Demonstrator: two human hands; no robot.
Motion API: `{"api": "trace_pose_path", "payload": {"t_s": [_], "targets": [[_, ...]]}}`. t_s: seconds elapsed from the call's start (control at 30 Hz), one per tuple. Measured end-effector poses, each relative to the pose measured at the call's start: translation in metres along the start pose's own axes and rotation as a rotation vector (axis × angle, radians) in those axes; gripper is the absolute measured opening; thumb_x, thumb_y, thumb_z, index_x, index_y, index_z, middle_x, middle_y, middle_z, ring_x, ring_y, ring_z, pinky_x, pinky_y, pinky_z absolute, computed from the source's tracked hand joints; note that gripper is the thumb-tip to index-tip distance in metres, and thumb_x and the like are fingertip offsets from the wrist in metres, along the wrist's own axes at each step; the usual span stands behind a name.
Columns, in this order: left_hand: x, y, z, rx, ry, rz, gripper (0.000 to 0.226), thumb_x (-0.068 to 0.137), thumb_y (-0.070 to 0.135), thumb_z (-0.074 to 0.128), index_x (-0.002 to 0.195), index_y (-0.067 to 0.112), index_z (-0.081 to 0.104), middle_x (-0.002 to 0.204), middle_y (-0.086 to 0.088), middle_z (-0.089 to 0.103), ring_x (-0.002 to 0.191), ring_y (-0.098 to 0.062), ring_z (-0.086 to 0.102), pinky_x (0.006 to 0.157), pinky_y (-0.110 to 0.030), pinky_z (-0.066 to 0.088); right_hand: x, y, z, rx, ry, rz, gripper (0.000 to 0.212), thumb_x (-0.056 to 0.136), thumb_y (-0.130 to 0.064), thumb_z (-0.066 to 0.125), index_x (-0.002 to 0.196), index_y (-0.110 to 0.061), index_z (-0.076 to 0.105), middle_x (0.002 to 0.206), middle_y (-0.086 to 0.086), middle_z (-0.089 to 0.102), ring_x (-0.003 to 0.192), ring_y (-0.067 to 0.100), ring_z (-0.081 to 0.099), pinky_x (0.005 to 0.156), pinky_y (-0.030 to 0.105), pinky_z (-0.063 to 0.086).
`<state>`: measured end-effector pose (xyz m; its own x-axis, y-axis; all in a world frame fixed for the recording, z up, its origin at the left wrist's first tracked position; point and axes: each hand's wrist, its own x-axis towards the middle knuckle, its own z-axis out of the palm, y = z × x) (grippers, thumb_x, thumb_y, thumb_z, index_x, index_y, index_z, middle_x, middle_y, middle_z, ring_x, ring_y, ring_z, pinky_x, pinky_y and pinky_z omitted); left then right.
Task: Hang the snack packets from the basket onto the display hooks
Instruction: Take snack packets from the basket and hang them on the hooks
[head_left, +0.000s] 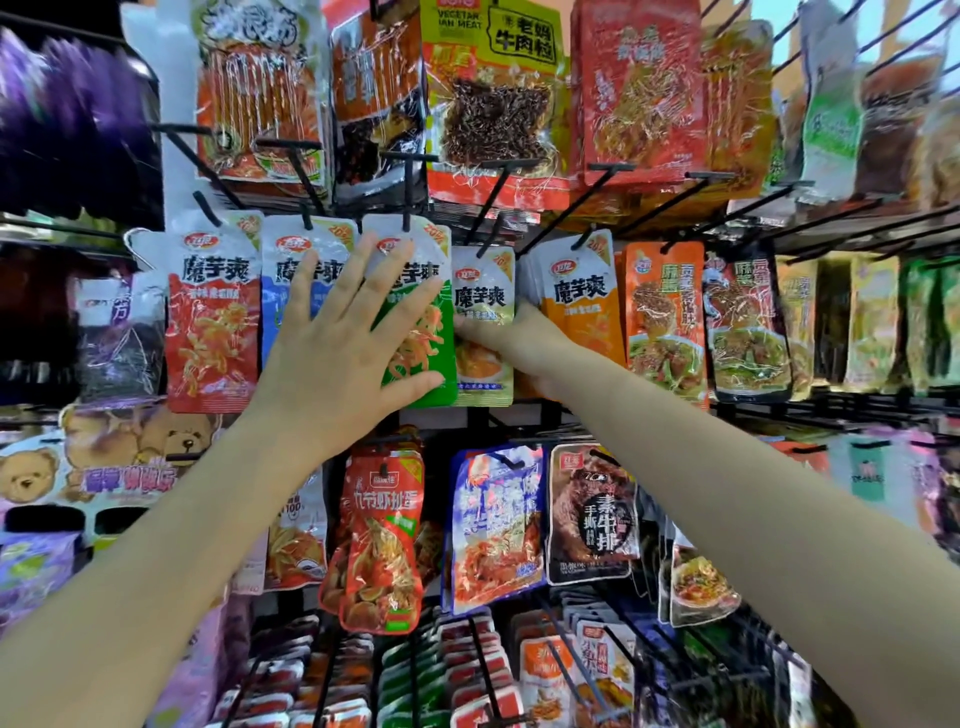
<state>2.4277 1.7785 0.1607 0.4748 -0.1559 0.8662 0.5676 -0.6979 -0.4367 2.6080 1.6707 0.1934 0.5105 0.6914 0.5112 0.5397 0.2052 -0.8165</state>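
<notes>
- The left hand (345, 332), fingers spread flat, presses the green packet (421, 332).
- The right hand (519, 340) pinches the yellow packet (483, 322), mid-rack, on its hook (491, 208).
- Slide it back gently.

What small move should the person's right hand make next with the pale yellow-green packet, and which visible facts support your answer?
Probably slide the pale yellow-green packet further back along its hook. The right hand grips its lower half, and its top already hangs at the hook. The left hand lies flat, fingers spread, on the green packet beside it, seemingly keeping the neighbours clear.
</notes>
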Motion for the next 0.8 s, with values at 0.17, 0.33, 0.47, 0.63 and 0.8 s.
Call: {"api": "trace_pose_path", "payload": {"t_s": [0.17,0.33,0.47,0.63,0.8], "targets": [[-0.001,0.0,0.0,0.006,-0.001,0.001,0.077,0.095,0.068,0.036,0.158,0.026,0.024,0.168,-0.009,0.016,0.156,-0.03,0.008,0.121,-0.063,0.007,0.005,0.006,-0.001,0.007,-0.004,-0.022,0.076,0.064,-0.047,0.09,0.125,-0.013,0.061,0.114,0.002,0.073,0.104,0.02,0.07,0.099,0.043,0.055],[-0.001,0.001,-0.002,0.003,-0.013,-0.006,0.079,0.094,0.069,0.037,0.159,0.025,0.025,0.168,-0.009,0.015,0.156,-0.03,0.007,0.121,-0.063,0.005,0.002,0.005,-0.01,0.123,-0.096,0.031,0.071,0.064,-0.033,0.094,0.122,-0.006,0.063,0.108,0.01,0.076,0.099,0.027,0.074,0.095,0.048,0.057],[-0.001,-0.001,-0.001,-0.003,-0.017,-0.007,0.078,0.095,0.07,0.035,0.158,0.026,0.026,0.168,-0.009,0.016,0.156,-0.03,0.008,0.121,-0.063,0.006,-0.003,0.0,-0.016,0.212,-0.163,0.07,0.024,0.087,-0.01,0.076,0.109,-0.005,0.067,0.1,0.012,0.077,0.085,0.024,0.074,0.076,0.037,0.063],[-0.002,-0.001,-0.001,-0.001,-0.038,-0.008,0.08,0.091,0.07,0.026,0.159,0.028,0.023,0.168,-0.008,0.014,0.156,-0.03,0.008,0.121,-0.063,0.008,-0.016,-0.007,-0.023,0.258,-0.239,0.078,0.009,0.092,-0.01,0.069,0.101,-0.01,0.068,0.082,0.003,0.077,0.071,0.015,0.074,0.06,0.027,0.059],[-0.001,0.001,-0.002,-0.017,-0.045,-0.018,0.081,0.091,0.072,0.023,0.16,0.029,0.019,0.169,-0.008,0.013,0.156,-0.029,0.006,0.121,-0.063,0.006,-0.032,-0.013,-0.03,0.301,-0.28,0.072,0.009,0.094,-0.015,0.066,0.102,-0.013,0.066,0.084,0.003,0.077,0.071,0.016,0.075,0.06,0.028,0.059]]}}
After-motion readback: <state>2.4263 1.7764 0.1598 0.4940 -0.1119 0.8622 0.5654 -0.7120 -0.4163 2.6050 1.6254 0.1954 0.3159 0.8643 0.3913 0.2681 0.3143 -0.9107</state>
